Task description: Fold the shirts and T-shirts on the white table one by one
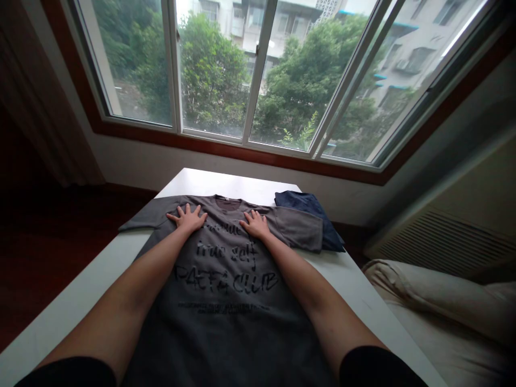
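A dark grey T-shirt [226,293] lies spread out, front side up, with black lettering across its chest. Its neckline points toward the window, and both sleeves stretch out sideways. My left hand [187,219] rests flat on the upper chest near the left shoulder, fingers spread. On the other side of the collar, my right hand [255,224] presses flat on the cloth, its fingers also apart. Neither hand grips anything. The shirt's lower hem is out of sight at the bottom of the view.
Under the shirt is a white table [226,181]. A folded navy garment [303,201] lies at its far right corner, partly beneath the right sleeve. Beyond stands a wide window [250,141]. To the right is a beige cushioned seat [439,312]; a curtain [52,107] hangs left.
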Tool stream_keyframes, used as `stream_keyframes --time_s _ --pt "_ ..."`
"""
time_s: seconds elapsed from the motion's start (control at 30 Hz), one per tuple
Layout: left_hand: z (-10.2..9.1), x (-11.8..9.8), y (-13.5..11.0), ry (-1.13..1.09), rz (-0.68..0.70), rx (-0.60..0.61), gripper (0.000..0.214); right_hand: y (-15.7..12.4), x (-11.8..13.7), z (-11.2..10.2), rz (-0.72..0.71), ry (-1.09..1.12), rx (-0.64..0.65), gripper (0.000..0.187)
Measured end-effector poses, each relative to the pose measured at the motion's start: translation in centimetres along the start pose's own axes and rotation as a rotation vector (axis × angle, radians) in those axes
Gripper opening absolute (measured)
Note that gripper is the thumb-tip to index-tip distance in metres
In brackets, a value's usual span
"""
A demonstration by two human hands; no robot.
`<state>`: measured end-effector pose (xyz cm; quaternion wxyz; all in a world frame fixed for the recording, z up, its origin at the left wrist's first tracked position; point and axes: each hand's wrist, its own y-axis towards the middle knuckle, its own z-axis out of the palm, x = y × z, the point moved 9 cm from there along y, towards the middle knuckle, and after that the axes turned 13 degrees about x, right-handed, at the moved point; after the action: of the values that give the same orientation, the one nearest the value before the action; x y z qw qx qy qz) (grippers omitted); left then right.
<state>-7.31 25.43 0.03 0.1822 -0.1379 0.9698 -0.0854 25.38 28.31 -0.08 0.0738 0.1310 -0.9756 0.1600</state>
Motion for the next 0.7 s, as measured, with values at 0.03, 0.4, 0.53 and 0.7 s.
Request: stream_keyframes --time_s 0.03,0.4,0.53,0.7 --pt "-0.1 -0.1 0.5 -0.001 -0.002 0.002 0.08 0.5 0.0 -0.1 -0.005 0.003 0.001 0.081" --pt "-0.9 -0.1 4.7 0.012 0.001 -0.001 0.078 5.3 -0.3 -1.3 -0.016 -0.007 0.026 0.084" --pt "-1.2 -0.2 5.6 0.028 0.005 0.008 0.078 7.3 -0.6 -1.9 -0.004 0.006 0.031 0.082" --pt "-2.1 -0.3 7.3 0.048 0.001 0.02 0.078 8.3 -0.7 -2.4 -0.024 -0.002 0.018 0.079"
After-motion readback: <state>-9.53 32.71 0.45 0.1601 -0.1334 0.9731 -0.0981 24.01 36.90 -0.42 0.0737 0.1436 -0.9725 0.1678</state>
